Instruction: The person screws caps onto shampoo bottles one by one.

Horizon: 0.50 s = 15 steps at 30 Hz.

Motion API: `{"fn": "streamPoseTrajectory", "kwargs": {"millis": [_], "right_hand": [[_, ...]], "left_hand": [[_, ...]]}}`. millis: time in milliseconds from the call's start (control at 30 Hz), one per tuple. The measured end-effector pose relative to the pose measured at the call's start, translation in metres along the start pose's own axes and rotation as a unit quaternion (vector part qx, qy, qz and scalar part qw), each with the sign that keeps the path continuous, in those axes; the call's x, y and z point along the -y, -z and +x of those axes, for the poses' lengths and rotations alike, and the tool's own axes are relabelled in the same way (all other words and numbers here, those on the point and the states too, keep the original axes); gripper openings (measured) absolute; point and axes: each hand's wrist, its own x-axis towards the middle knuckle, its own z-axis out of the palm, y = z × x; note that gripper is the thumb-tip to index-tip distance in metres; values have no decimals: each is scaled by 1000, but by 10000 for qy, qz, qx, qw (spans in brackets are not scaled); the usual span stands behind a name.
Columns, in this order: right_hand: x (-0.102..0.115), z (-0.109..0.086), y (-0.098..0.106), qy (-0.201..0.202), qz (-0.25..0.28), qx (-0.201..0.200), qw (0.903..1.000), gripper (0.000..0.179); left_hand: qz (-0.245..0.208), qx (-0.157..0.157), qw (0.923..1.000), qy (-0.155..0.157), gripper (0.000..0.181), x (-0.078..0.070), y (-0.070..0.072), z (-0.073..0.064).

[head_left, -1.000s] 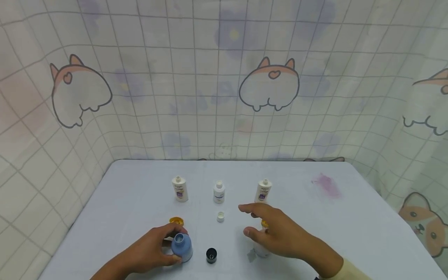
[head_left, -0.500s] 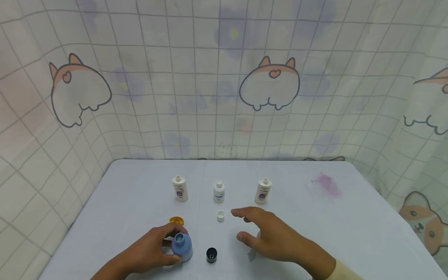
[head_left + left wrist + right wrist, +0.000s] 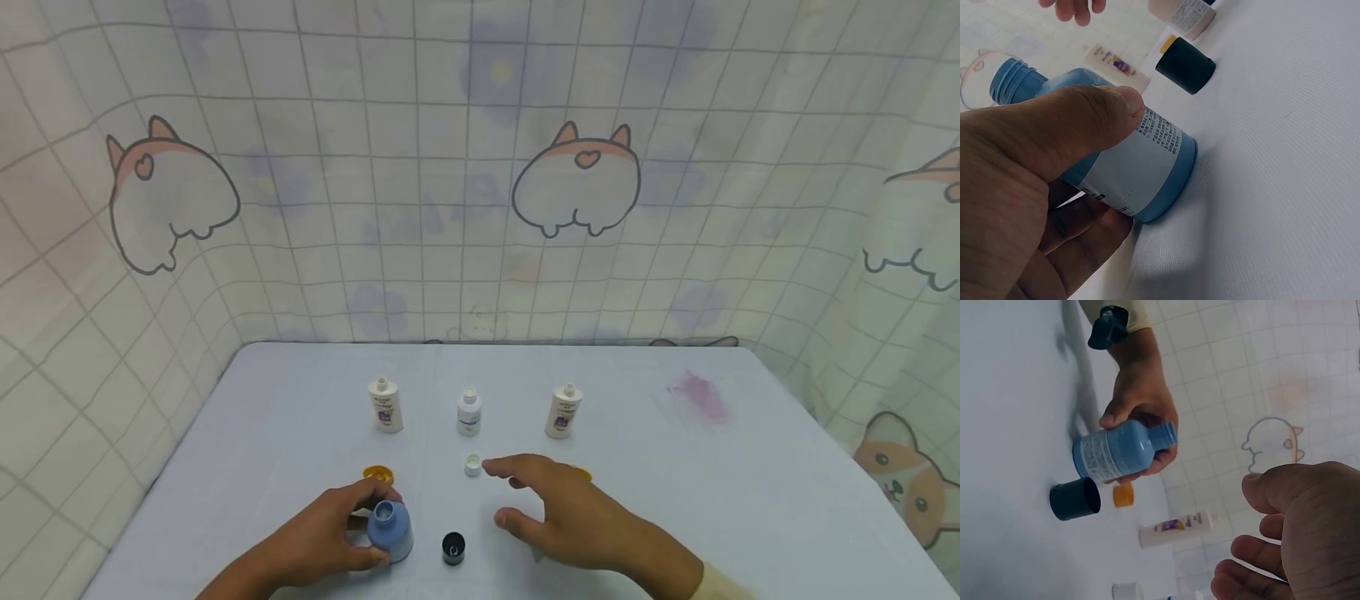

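A blue bottle (image 3: 392, 532) with a bare threaded neck stands on the table, and my left hand (image 3: 318, 537) grips it around its sides. The thumb lies over its pale printed label (image 3: 1138, 172) in the left wrist view. My right hand (image 3: 573, 512) hovers to the right with its fingers loosely extended and nothing in them. Between the hands sits a black cap (image 3: 453, 548), its hollow side up. The right fingertips are close to a small white cap (image 3: 472, 465). Partly hidden behind the right hand is a yellow cap (image 3: 582, 474).
Two white bottles with purple labels, a left one (image 3: 386, 406) and a right one (image 3: 563, 411), stand uncapped at the back. A smaller white bottle (image 3: 469, 412) is between them. Another yellow cap (image 3: 378, 473) lies behind the blue bottle. The table (image 3: 720, 500) is white.
My right hand has moved left and slightly nearer, away from a pale bottle that it now hides. The left hand and the blue bottle have stayed in place.
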Motion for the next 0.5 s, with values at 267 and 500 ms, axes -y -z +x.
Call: {"fn": "streamPoseTrajectory", "kwargs": {"millis": [267,500], "right_hand": [[-3,4,-10,-37,277,180,9994,51],[-4,7,-18,-242,341,319,9986,51]], "left_hand": [[9,-2,10000,3,61,1,0,0],[28,-29,10000,-34,61,1,0,1]]}}
